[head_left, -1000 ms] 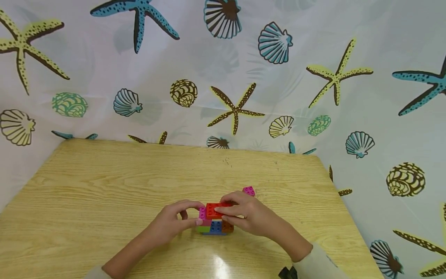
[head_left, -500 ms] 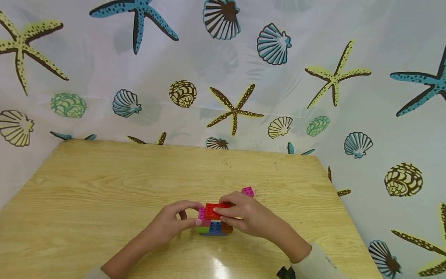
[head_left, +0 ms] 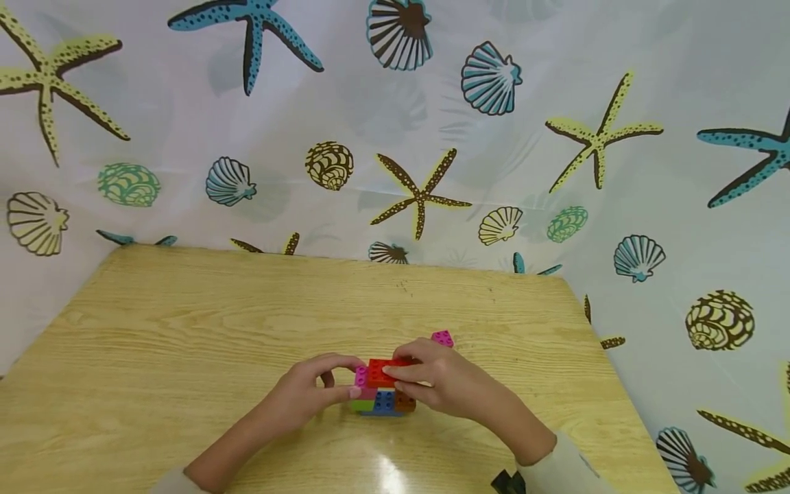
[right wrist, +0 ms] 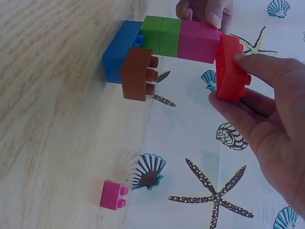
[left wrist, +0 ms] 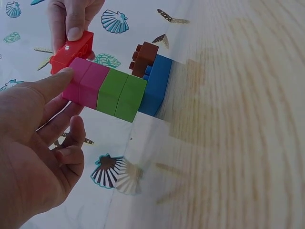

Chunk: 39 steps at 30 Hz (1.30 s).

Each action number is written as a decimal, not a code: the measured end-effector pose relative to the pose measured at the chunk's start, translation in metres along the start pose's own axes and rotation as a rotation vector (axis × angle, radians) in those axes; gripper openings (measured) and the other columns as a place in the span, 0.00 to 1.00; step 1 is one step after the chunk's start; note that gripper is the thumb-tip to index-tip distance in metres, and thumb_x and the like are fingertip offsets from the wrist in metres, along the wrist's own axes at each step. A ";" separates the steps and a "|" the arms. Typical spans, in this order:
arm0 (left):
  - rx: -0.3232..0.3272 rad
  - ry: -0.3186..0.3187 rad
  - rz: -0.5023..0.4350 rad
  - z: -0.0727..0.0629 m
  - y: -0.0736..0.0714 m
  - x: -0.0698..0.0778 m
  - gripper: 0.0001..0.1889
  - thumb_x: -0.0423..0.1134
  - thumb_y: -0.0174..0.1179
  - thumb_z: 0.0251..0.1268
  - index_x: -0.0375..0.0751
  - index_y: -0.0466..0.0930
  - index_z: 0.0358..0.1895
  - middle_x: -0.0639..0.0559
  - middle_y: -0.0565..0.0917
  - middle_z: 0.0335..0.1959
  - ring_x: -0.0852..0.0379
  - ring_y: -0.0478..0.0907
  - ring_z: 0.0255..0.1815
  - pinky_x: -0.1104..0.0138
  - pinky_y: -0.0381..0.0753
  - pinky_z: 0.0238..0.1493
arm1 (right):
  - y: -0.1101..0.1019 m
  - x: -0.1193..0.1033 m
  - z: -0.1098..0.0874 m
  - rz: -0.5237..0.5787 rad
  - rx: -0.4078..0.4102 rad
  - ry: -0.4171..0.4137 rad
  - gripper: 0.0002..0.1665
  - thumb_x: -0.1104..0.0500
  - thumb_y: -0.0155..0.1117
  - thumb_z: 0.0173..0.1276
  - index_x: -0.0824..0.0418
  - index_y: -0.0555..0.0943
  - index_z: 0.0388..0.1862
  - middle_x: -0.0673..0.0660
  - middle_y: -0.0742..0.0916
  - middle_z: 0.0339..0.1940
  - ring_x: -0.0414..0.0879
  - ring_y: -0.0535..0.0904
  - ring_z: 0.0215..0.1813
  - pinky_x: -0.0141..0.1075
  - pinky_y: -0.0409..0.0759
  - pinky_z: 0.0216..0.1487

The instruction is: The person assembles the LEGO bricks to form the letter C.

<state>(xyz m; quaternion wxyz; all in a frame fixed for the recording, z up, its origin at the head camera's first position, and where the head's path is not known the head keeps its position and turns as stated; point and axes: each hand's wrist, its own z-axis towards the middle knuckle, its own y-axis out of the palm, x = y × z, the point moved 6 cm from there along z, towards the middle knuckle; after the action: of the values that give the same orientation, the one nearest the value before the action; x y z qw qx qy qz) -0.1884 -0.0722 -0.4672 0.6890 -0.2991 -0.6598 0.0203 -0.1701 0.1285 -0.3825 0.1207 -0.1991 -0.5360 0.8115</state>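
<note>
A toy building-brick stack stands on the table. Its base is a blue brick (right wrist: 114, 55); green bricks (left wrist: 121, 94) and, above them, pink bricks (left wrist: 86, 82) rise at one end. A brown brick (right wrist: 137, 74) sits at the other end, studs up. My left hand (head_left: 300, 392) pinches the topmost pink brick between thumb and fingers. At the top of the column, my right hand (head_left: 447, 377) grips a red brick (right wrist: 231, 69) by its sides. The red brick juts out over the brown one, with a gap between them. Its exact seating on the pink brick is hard to tell.
A small loose pink brick (right wrist: 113, 194) lies on the wooden table (head_left: 185, 309), just beyond my right hand in the head view. A white cloth (head_left: 278, 123) printed with shells and starfish hangs along the table's back and right side.
</note>
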 end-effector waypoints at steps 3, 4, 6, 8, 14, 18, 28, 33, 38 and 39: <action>-0.001 -0.002 0.007 0.001 0.001 0.000 0.20 0.56 0.69 0.61 0.63 0.83 0.56 0.51 0.82 0.40 0.53 0.73 0.32 0.68 0.72 0.24 | 0.000 0.000 -0.002 -0.002 0.009 -0.001 0.16 0.60 0.73 0.66 0.58 0.88 0.53 0.57 0.86 0.51 0.46 0.82 0.50 0.28 0.81 0.51; -0.001 -0.002 0.007 0.001 0.001 -0.001 0.20 0.57 0.69 0.61 0.63 0.83 0.56 0.51 0.81 0.40 0.53 0.73 0.32 0.68 0.72 0.24 | 0.001 0.000 -0.002 -0.002 0.013 -0.003 0.16 0.60 0.73 0.66 0.58 0.88 0.53 0.57 0.86 0.51 0.46 0.81 0.50 0.28 0.81 0.51; 0.001 -0.007 0.006 0.001 0.001 -0.001 0.20 0.56 0.69 0.60 0.63 0.83 0.56 0.51 0.82 0.40 0.53 0.73 0.32 0.68 0.72 0.24 | 0.001 0.000 -0.002 -0.001 0.014 -0.007 0.16 0.60 0.72 0.67 0.58 0.88 0.53 0.57 0.86 0.51 0.46 0.81 0.50 0.27 0.81 0.51; 0.004 -0.007 0.001 0.001 0.001 -0.001 0.20 0.56 0.70 0.60 0.62 0.84 0.56 0.51 0.82 0.41 0.53 0.73 0.32 0.68 0.72 0.24 | 0.001 -0.001 -0.001 -0.001 0.008 -0.006 0.16 0.60 0.72 0.67 0.58 0.88 0.53 0.57 0.86 0.51 0.46 0.81 0.50 0.28 0.81 0.52; 0.015 0.009 -0.019 -0.001 0.000 0.004 0.20 0.54 0.71 0.60 0.60 0.85 0.55 0.54 0.84 0.48 0.53 0.73 0.34 0.68 0.72 0.24 | 0.001 -0.001 0.002 -0.013 -0.048 0.000 0.18 0.60 0.71 0.68 0.58 0.87 0.56 0.58 0.85 0.53 0.47 0.81 0.52 0.30 0.81 0.55; 0.016 0.021 -0.021 -0.001 0.000 0.007 0.20 0.53 0.71 0.60 0.58 0.85 0.56 0.54 0.84 0.48 0.52 0.73 0.34 0.68 0.71 0.24 | 0.001 0.000 0.002 0.004 -0.081 0.026 0.18 0.61 0.71 0.67 0.58 0.87 0.56 0.58 0.85 0.54 0.47 0.81 0.52 0.30 0.81 0.55; 0.010 0.002 -0.010 0.000 0.002 0.001 0.20 0.55 0.70 0.60 0.61 0.83 0.56 0.50 0.82 0.48 0.52 0.72 0.36 0.69 0.70 0.24 | 0.008 0.012 -0.009 0.161 0.032 0.129 0.17 0.58 0.70 0.69 0.58 0.86 0.56 0.55 0.86 0.55 0.48 0.82 0.55 0.33 0.82 0.53; 0.005 0.017 -0.006 0.001 0.002 0.000 0.20 0.55 0.69 0.62 0.61 0.83 0.57 0.49 0.82 0.49 0.52 0.72 0.37 0.70 0.70 0.25 | 0.014 0.020 -0.017 0.330 0.045 0.283 0.21 0.53 0.67 0.72 0.57 0.83 0.62 0.52 0.85 0.60 0.47 0.80 0.63 0.38 0.81 0.59; 0.011 0.019 0.003 0.000 0.001 0.001 0.21 0.54 0.69 0.62 0.62 0.82 0.59 0.53 0.83 0.51 0.52 0.71 0.39 0.68 0.71 0.27 | 0.013 0.027 -0.026 0.438 0.078 0.410 0.22 0.50 0.64 0.74 0.53 0.82 0.64 0.50 0.83 0.64 0.48 0.78 0.67 0.46 0.79 0.63; 0.014 0.019 0.013 0.000 0.001 0.001 0.22 0.55 0.69 0.62 0.62 0.82 0.59 0.53 0.83 0.51 0.52 0.71 0.40 0.67 0.71 0.28 | 0.012 0.030 -0.029 0.456 0.095 0.443 0.22 0.50 0.63 0.74 0.52 0.82 0.64 0.49 0.83 0.64 0.48 0.77 0.67 0.47 0.78 0.65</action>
<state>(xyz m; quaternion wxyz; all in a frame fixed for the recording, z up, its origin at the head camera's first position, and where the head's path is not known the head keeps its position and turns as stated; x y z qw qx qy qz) -0.1879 -0.0706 -0.4666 0.6972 -0.2986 -0.6512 0.0264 -0.1836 0.1600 -0.4097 0.0586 -0.4800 -0.3998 0.7787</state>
